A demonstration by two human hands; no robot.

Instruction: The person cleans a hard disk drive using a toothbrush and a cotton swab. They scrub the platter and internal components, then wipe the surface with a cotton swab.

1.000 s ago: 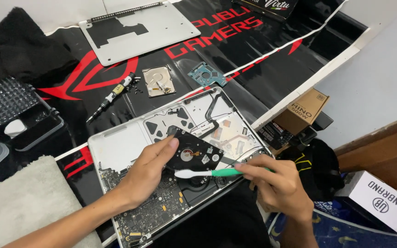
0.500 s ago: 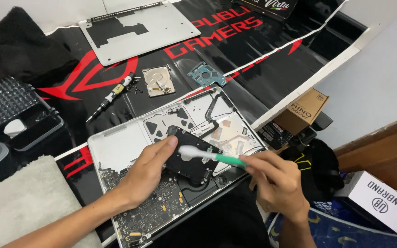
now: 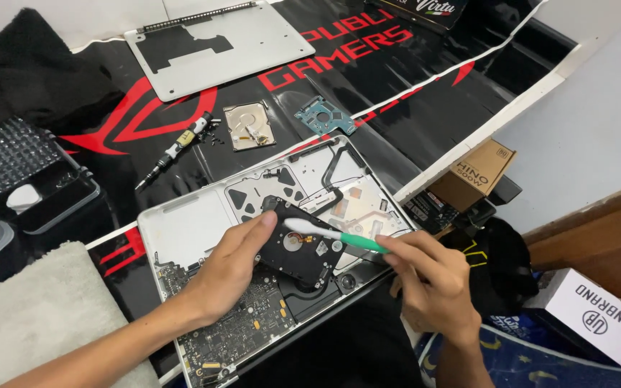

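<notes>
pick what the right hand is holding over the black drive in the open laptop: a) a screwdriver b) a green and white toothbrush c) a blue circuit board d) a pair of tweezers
b: the right hand grips a toothbrush by its green handle, the white head lying over the black drive; the screwdriver lies apart on the mat.

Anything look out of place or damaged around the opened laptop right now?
Nothing looks damaged. The black hard drive sits tilted across the open laptop, steadied by the left hand while the right hand brushes it with a toothbrush. Small screws lie loose beside the screwdriver.
</notes>
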